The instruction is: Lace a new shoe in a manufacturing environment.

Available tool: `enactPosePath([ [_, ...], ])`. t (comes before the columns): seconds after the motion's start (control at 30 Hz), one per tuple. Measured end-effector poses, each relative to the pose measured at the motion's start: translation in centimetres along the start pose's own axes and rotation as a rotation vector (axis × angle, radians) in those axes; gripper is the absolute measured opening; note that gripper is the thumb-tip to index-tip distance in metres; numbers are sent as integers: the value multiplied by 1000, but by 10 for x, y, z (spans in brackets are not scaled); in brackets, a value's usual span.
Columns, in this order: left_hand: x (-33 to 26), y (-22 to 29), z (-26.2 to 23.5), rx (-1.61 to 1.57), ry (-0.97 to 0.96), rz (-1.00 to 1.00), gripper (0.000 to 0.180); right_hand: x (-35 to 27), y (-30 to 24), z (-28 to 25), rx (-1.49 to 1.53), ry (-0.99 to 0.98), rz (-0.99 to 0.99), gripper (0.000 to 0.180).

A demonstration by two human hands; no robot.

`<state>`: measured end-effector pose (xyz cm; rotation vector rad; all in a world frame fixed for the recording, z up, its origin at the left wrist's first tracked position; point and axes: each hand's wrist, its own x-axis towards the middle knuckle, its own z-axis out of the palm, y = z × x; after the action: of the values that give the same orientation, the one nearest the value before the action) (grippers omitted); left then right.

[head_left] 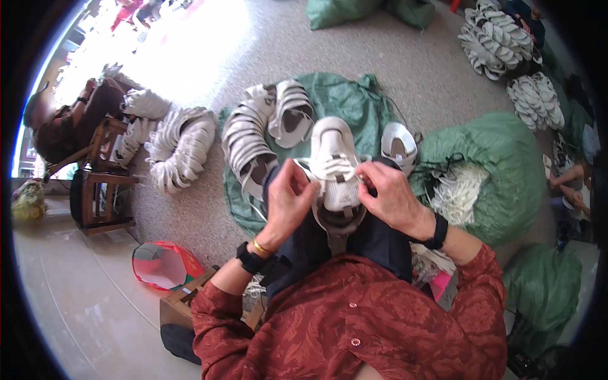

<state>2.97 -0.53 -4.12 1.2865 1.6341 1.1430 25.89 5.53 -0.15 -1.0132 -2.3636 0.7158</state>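
A white sneaker (332,142) rests on my lap between my knees, its toe pointing away from me and its tongue toward me. White shoelace (337,166) runs across its upper. My left hand (290,197) pinches the lace at the shoe's left side, thumb against fingers. On the other side my right hand (391,195) also pinches the lace near the eyelets. Just beyond, nested white shoes (246,136) form a curved row on a green sack (342,95). A single white shoe (398,144) lies beyond my right hand.
A green sack (500,152) full of white laces (461,193) stands at my right. To the left are more nested shoes (183,149), a wooden chair (104,190) with a seated person (69,120), and a red bag (166,265). Shoe piles (497,41) lie far right.
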Motion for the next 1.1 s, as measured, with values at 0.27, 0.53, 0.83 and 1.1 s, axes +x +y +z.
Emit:
enactPosePath([
  [0.27,-5,17,2,140,-18,221,13,0,-15,3,-427,-214,-160,20],
  [0.53,-10,21,0,154,-67,242,23,8,-15,4,-527,-169,-230,13],
  [0.83,-14,17,9,367,-24,314,28,8,-12,13,-522,-35,-281,16],
  [1.1,-13,16,6,320,-42,296,28,10,-22,5,-527,-384,-13,20],
])
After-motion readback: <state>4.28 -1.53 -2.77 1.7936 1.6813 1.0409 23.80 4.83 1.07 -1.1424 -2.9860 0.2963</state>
